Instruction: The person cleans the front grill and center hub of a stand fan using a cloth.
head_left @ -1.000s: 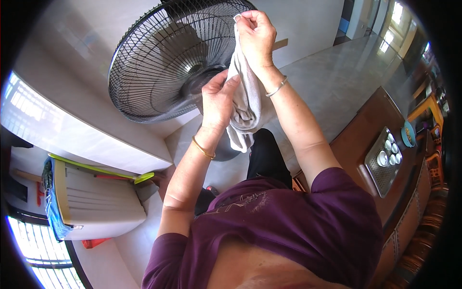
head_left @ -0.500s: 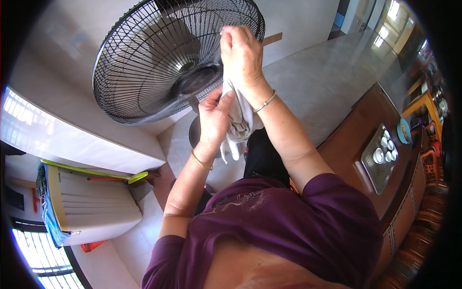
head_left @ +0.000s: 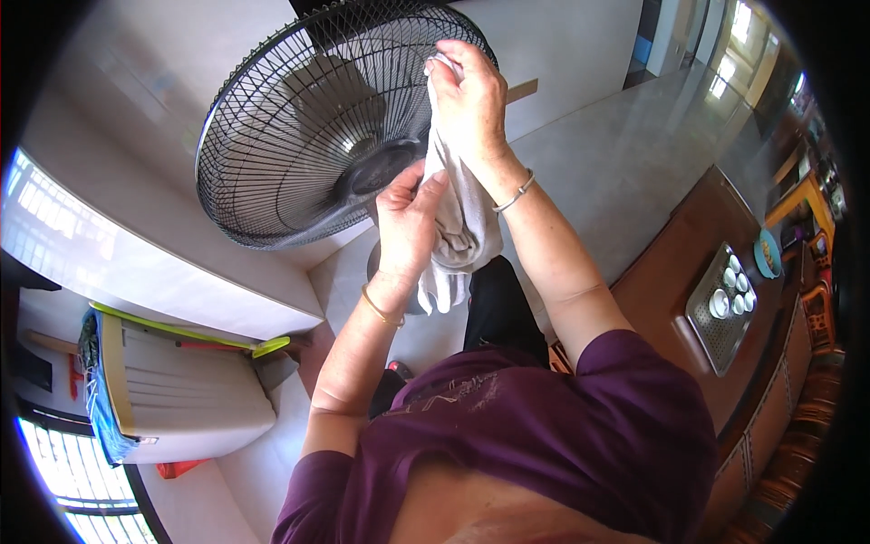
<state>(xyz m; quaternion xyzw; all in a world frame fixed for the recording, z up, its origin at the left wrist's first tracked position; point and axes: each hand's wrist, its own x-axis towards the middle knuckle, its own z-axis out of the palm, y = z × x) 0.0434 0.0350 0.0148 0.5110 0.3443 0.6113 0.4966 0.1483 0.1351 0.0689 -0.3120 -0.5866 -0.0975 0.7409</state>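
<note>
Grey cloth (head_left: 458,227) hangs between both hands in front of a black standing fan (head_left: 317,136), its upper end pressed against the right part of the fan's wire guard and its lower folds dangling loose below the left wrist. The right hand (head_left: 471,100) is raised highest; its grip is closed tight around the top of the cloth, fingers curled over the bunched fabric where it meets the guard's rim. A thin silver bangle (head_left: 515,192) sits on that wrist. The left hand (head_left: 408,222) is lower, just below the fan's dark centre hub; its grip is partly closed, the palm and fingers lying flat along the cloth's left side and the thumb reaching up toward the hub. A gold bangle (head_left: 381,308) circles the left wrist.

The fan stands on a pale tiled floor (head_left: 616,154), its round base mostly hidden behind the cloth and the left forearm. A white wall ledge (head_left: 163,272) runs to the left of the fan. Lower left sits a cream appliance with a yellow-green trim (head_left: 172,399). At the right, on a brown wooden tabletop (head_left: 671,281), lies a metal tray holding small white cups (head_left: 720,308). The person wears a purple top (head_left: 544,435).
</note>
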